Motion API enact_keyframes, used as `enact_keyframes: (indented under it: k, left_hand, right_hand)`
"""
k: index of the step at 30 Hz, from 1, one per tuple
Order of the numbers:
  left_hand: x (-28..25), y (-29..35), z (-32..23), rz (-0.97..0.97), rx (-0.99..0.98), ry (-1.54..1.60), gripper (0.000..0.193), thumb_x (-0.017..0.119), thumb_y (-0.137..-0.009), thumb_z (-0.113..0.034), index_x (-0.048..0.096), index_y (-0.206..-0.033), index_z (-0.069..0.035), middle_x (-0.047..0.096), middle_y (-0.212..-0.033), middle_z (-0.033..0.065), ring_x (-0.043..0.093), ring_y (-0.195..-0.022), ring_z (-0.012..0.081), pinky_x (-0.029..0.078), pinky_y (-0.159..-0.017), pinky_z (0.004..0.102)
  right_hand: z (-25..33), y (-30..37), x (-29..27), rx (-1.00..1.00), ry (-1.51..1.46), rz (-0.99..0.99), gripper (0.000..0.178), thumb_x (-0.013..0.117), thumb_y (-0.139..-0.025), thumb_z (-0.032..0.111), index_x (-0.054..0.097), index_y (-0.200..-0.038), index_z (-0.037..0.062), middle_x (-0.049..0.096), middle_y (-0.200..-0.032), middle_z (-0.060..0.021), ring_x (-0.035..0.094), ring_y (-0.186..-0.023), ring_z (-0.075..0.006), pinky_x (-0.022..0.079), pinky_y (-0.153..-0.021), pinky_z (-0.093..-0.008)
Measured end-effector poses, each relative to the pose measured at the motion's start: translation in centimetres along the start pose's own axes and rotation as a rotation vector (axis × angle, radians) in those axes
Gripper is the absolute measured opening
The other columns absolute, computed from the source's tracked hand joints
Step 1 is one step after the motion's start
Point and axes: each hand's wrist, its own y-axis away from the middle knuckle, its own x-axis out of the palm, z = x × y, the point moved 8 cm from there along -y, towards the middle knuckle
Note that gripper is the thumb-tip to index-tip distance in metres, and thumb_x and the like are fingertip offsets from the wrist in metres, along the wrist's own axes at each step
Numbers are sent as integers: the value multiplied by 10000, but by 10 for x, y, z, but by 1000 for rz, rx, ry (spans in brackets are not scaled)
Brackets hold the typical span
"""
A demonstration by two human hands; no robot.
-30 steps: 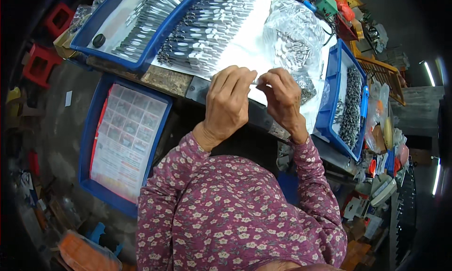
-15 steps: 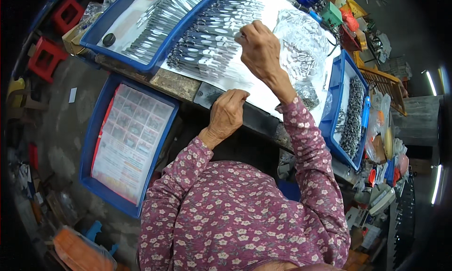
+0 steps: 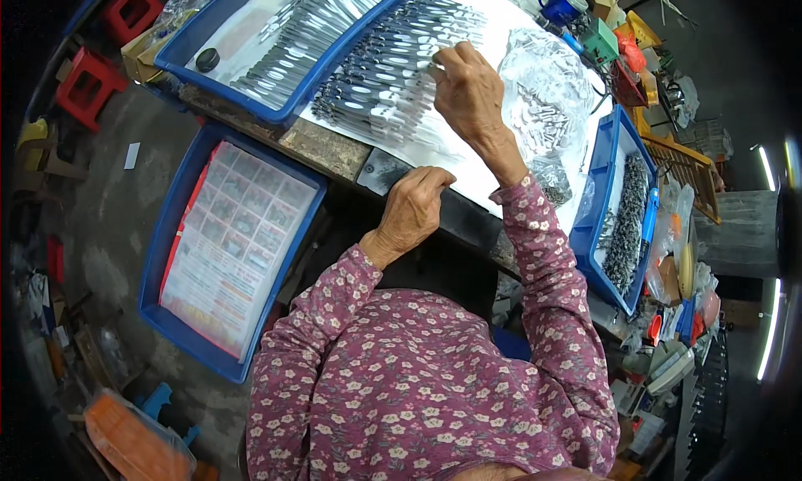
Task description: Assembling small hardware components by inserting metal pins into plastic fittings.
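Observation:
My right hand (image 3: 472, 97) hovers over the white sheet on the bench, its fingertips pinched beside the rows of slim metal pieces (image 3: 376, 72). Whatever lies in that pinch is hidden by the fingers. At the bench's front edge, my left hand (image 3: 415, 205) has its fingers bent and pressed together; anything between them is too small to make out. The slim pieces have dark ends and pale oval middles, laid out side by side. Right of my right hand, a clear plastic bag (image 3: 547, 59) spills small white and silvery parts (image 3: 541, 118).
A blue tray (image 3: 288, 112) of silvery strips stands at the back left. Below it, another blue tray (image 3: 150, 281) holds printed sheets. On the right, a blue tray (image 3: 595, 264) contains small dark metal parts. A blue mug (image 3: 561, 7) and clutter line the far right.
The view has shifted slightly, so the bench sits a little lower and further right. Both hands stay in nearly the same places, fingers still drawn together.

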Motion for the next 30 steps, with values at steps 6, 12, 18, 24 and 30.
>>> enact_keyframes:
  k: [6, 12, 18, 24, 30]
  left_hand:
    - [-45, -9, -16, -85, -9, 20, 138, 473, -763, 75, 568, -851, 26, 595, -779, 123, 597, -709, 241, 466, -616, 297]
    - [-129, -41, -20, -286, -33, -135, 102, 485, -789, 22, 579, -821, -1, 608, -737, 95, 597, -672, 189, 452, -601, 271]
    - [-204, -88, 49, -214, -129, -442, 105, 473, -758, -32, 561, -809, -5, 612, -747, 151, 599, -714, 321, 460, -650, 353]
    - [-219, -115, 128, 335, -273, -808, 121, 544, -639, -6, 536, -757, 19, 583, -661, 129, 580, -652, 208, 450, -614, 310]
    - [-216, -110, 151, 615, -460, -833, 173, 551, -576, 16, 552, -748, -3, 588, -672, 130, 565, -640, 243, 430, -568, 322]
  right_hand:
    - [-4, 10, -27, 2, -60, -112, 88, 639, -703, 38, 587, -774, 44, 533, -724, -87, 557, -659, -261, 434, -558, -339]
    - [-10, 35, -53, 45, -127, -60, 80, 620, -720, -8, 581, -787, 9, 535, -718, -98, 529, -594, -237, 412, -541, -314]
    - [-2, 64, -76, 95, -211, 14, 81, 599, -728, -50, 551, -781, -12, 523, -707, -101, 508, -579, -220, 394, -531, -304]
    - [0, 99, -87, 149, -253, 65, 94, 597, -728, -59, 549, -798, -20, 523, -714, -110, 501, -581, -225, 391, -532, -295]
    - [-6, 131, -87, 245, -338, 145, 133, 590, -708, -100, 553, -811, -24, 536, -718, -121, 530, -624, -240, 409, -569, -289]
